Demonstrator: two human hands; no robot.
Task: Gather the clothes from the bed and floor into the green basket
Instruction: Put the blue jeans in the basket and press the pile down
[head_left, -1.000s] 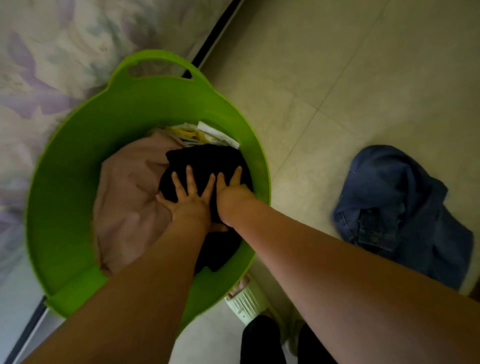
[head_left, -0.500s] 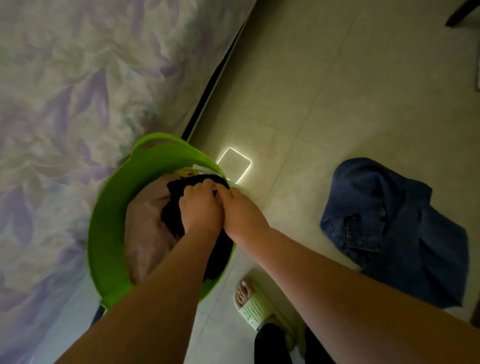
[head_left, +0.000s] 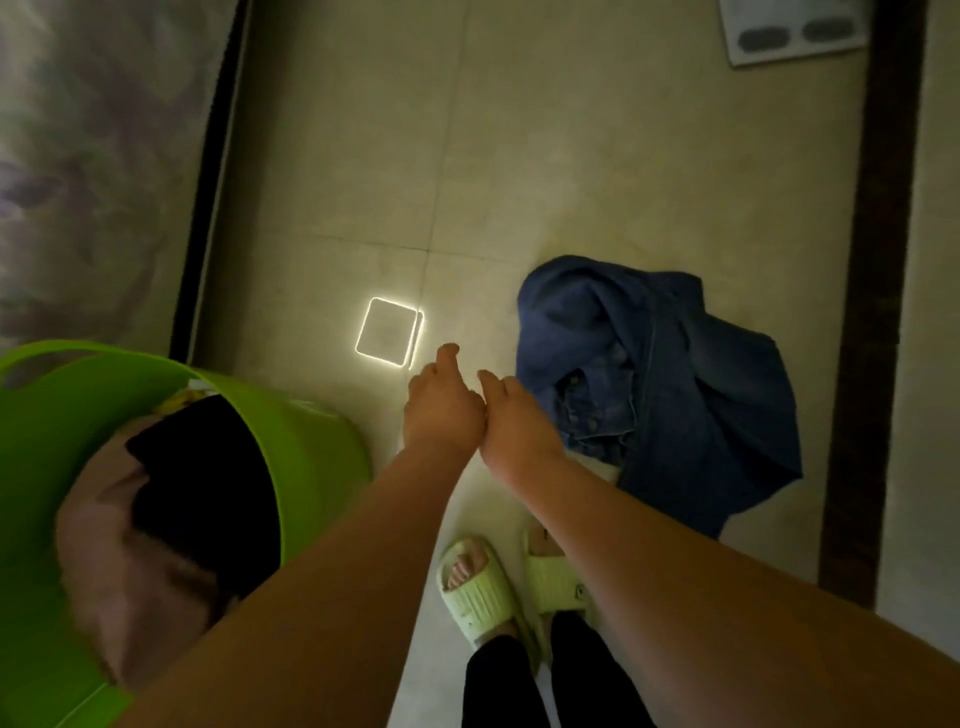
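The green basket (head_left: 311, 457) stands on the floor at lower left, beside the bed. Inside it lie a black garment (head_left: 202, 483) and a pale pink one (head_left: 104, 561), with a bit of yellow and white cloth (head_left: 179, 402) at the far side. A crumpled blue denim garment (head_left: 691, 395) lies on the tiles to the right. My left hand (head_left: 441, 405) and my right hand (head_left: 511, 415) hover side by side over the floor between basket and denim. Both hold nothing, fingers loosely curled; the right one is nearly at the denim's edge.
The bed with a floral sheet (head_left: 88, 171) and dark frame runs along the left. A glowing square reflection (head_left: 389, 332) marks the tile ahead of my hands. My feet in pale green slippers (head_left: 478, 587) stand below. A dark threshold strip (head_left: 872, 312) lies right, a white scale (head_left: 795, 26) far.
Both hands have come out of the basket, leaving the black garment in it, and moved right toward the denim. The view has swung to the right.
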